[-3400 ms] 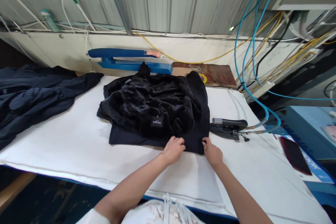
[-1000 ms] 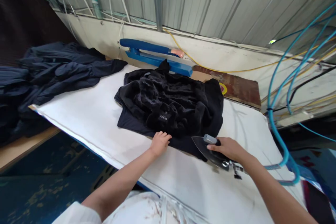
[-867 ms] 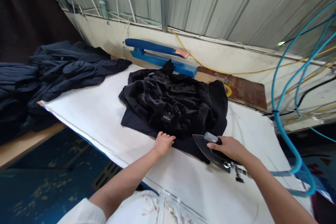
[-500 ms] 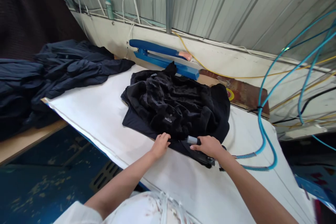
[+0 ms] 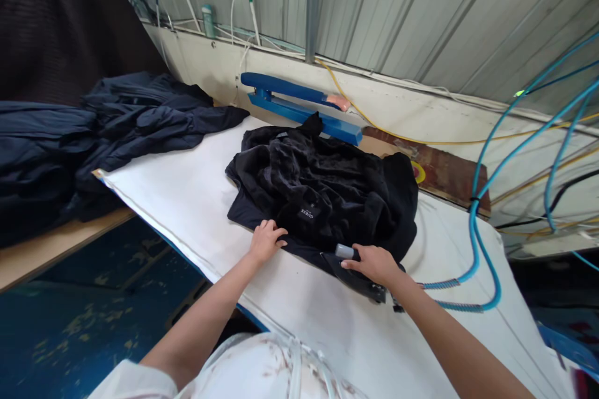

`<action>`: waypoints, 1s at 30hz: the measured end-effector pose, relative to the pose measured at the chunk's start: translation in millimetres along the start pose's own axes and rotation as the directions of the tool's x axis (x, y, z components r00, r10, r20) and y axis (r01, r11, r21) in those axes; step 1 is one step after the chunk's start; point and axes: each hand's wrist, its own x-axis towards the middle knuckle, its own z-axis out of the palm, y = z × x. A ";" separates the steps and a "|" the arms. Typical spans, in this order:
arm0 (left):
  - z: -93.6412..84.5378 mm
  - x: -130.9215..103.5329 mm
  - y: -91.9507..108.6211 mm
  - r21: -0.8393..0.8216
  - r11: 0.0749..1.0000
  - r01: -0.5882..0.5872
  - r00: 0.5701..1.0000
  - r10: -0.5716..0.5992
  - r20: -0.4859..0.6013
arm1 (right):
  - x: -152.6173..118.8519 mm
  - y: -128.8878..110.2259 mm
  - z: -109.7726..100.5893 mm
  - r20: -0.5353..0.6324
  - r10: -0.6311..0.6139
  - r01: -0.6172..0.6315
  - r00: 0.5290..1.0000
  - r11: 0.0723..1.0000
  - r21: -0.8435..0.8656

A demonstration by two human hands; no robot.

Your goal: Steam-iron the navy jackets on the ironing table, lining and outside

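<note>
A black fleecy garment (image 5: 327, 181) with a GUESS label lies bunched on the white table cover (image 5: 178, 193). At its near edge, my left hand (image 5: 267, 240) pinches the dark hem between thumb and fingers. My right hand (image 5: 374, 262) is wrapped round the handle of an iron (image 5: 347, 252), whose grey end sticks out past the thumb. The iron rests on the garment's near right edge, its dark body partly hidden under my hand. Two blue hoses run from it to the right.
Dark jackets (image 5: 154, 112) are heaped at the left. Behind the garment stands a blue sleeve board (image 5: 299, 103). A brown board (image 5: 444, 168) with a yellow tape roll (image 5: 418, 172) lies at the back right. Blue hoses (image 5: 475, 224) loop over the table's right side.
My left hand has moved left along the garment's near edge, away from the iron. My right hand still holds the iron in nearly the same place. The whole view has shifted slightly.
</note>
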 end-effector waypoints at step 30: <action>12.1 7.5 38.7 0.190 0.932 0.310 0.950 -0.308 -0.040 | -4.6 -10.0 4.5 -0.027 0.150 -0.148 0.988 0.986 0.072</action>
